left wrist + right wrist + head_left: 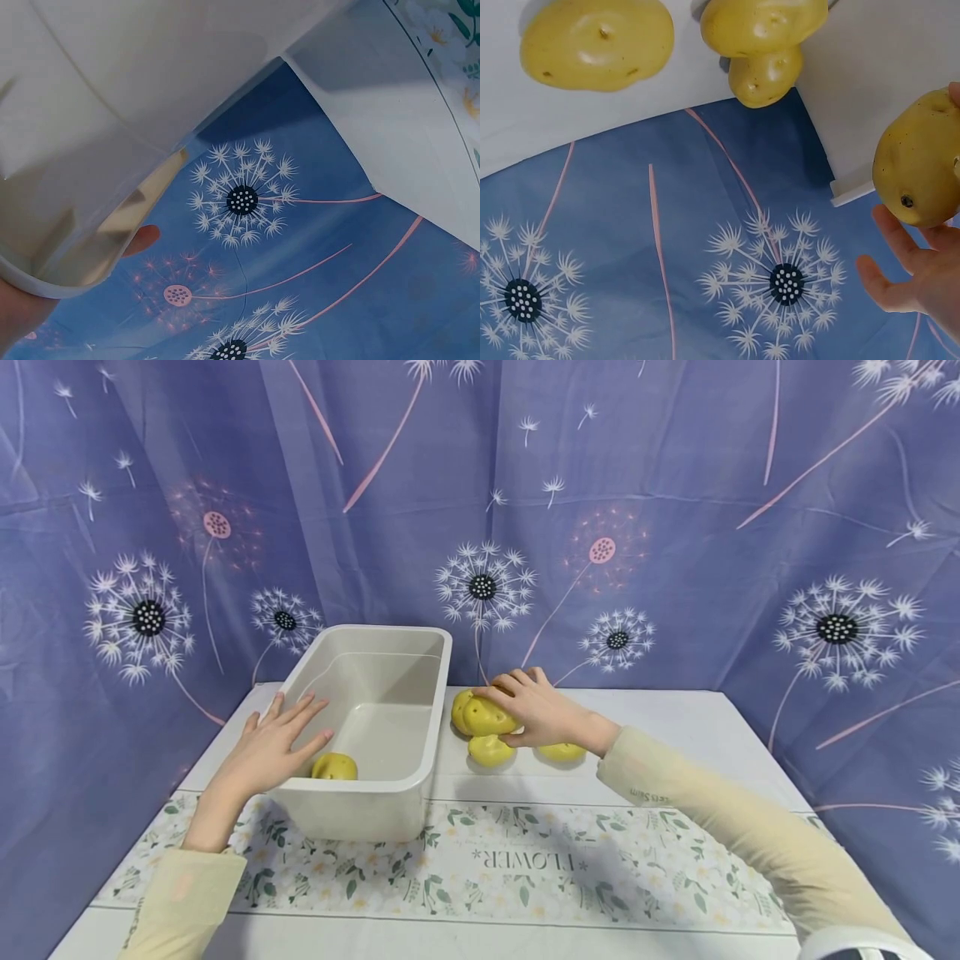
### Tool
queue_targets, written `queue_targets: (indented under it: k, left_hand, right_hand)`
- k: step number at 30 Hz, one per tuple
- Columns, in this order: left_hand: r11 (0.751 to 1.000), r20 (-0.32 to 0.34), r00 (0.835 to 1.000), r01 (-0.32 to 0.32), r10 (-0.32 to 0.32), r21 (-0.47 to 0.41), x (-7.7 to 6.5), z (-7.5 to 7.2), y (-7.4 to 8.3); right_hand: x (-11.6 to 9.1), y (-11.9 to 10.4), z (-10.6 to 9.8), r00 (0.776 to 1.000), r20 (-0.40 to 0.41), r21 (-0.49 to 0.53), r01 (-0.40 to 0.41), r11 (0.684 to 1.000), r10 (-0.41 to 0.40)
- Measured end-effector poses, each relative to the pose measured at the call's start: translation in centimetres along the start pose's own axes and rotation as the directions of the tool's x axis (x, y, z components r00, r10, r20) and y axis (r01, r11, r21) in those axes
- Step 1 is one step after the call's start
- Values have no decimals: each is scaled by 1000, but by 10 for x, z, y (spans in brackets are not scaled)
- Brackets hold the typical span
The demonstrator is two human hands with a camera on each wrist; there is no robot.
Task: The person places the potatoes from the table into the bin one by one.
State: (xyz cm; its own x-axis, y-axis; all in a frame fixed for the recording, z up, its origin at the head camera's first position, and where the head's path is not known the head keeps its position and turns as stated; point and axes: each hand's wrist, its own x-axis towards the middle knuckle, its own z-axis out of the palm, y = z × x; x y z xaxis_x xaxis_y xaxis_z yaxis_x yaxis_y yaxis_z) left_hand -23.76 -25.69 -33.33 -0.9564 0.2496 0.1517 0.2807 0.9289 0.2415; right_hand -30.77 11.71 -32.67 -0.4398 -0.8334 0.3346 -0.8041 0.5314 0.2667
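Note:
My right hand [551, 717] grips a yellow potato [915, 165] just above the table, to the right of the bin; its fingers curl over the top. Below and behind that one, a potato [491, 751] and another [458, 712] lie close together. One more potato [562, 752] sits under my right wrist. A light grey plastic bin [438, 727] stands on the left, with a potato [334, 766] at its near left corner. Over the bin's left rim lies my left hand [270, 750], fingers spread and holding nothing; in the left wrist view a fingertip [142, 240] shows outside the wall.
The white table [645, 718] carries a floral printed band [517, 860] across its front. A blue-purple dandelion curtain [547, 485] closes off the back and both sides. A white rounded object [855, 939] shows at the bottom right.

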Motion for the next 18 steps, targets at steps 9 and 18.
queue_targets:
  k: [9, 18]
  left_hand:
    - [1000, -2, 1000, -5, 5, 5, 0, 0, 1]
    - [1000, -8, 1000, -5, 5, 7, 0, 0, 0]
  right_hand:
    - [9, 4, -6, 1000, -3, -14, -4, 1000, 4]
    - [20, 7, -13, 1000, 11, -10, -25, 1000, 25]
